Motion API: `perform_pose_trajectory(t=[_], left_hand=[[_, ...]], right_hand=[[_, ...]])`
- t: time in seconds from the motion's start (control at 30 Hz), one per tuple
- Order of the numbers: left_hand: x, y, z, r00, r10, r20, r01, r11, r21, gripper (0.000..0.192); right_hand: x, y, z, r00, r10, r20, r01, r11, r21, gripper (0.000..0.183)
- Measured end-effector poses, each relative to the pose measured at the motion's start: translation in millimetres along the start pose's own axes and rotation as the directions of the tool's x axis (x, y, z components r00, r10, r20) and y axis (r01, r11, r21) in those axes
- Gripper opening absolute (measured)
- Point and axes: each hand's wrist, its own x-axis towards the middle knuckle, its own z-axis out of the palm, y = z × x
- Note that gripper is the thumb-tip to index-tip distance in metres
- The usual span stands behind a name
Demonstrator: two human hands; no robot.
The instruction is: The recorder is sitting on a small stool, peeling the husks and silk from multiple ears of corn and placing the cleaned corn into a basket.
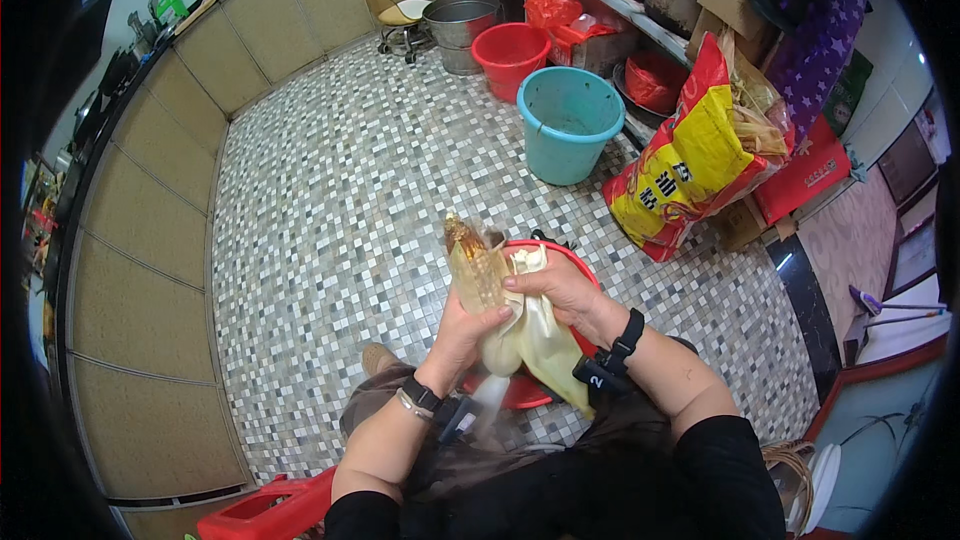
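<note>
An ear of corn (487,274) tilts up between my hands, its pale kernels and dark, dry silk showing at the upper end. My left hand (463,330) grips the ear from the left side, thumb across its lower part. Pinched in my right hand (561,285) is a pale, peeled-back husk (541,341), whose long leaves hang down beside the ear. Directly beneath sits a red basin (529,394), mostly covered by my hands and the husk; I cannot see what it holds.
Ahead stand a light-blue bucket (571,131) and a red bucket (511,54). A red and yellow sack (679,165) full of dry husks leans at the right. A red plastic stool (259,508) is at lower left. Cabinets (142,240) line the left side.
</note>
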Motion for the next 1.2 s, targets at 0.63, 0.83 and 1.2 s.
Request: perform_pose_trajectory(t=[0.63, 0.83, 1.2], left_hand=[[12.0, 26.6, -81.8, 0.795, 0.277, -0.539, -0.416, 0.896, -0.153, 0.050], [10.7, 21.9, -74.5, 0.838, 0.305, -0.452, -0.381, 0.921, -0.085, 0.051], [-2.4, -14.1, -19.8, 0.997, 0.037, -0.073, -0.025, 0.988, 0.149, 0.059]], right_hand=[[-7.2, -46.3, -68.8, 0.798, -0.356, -0.486, 0.267, 0.932, -0.244, 0.019], [3.3, -34.6, -91.0, 0.819, -0.353, -0.452, 0.106, 0.868, -0.485, 0.014], [-3.1, -9.9, 9.0, 0.972, -0.205, 0.112, 0.230, 0.919, -0.321, 0.018]])
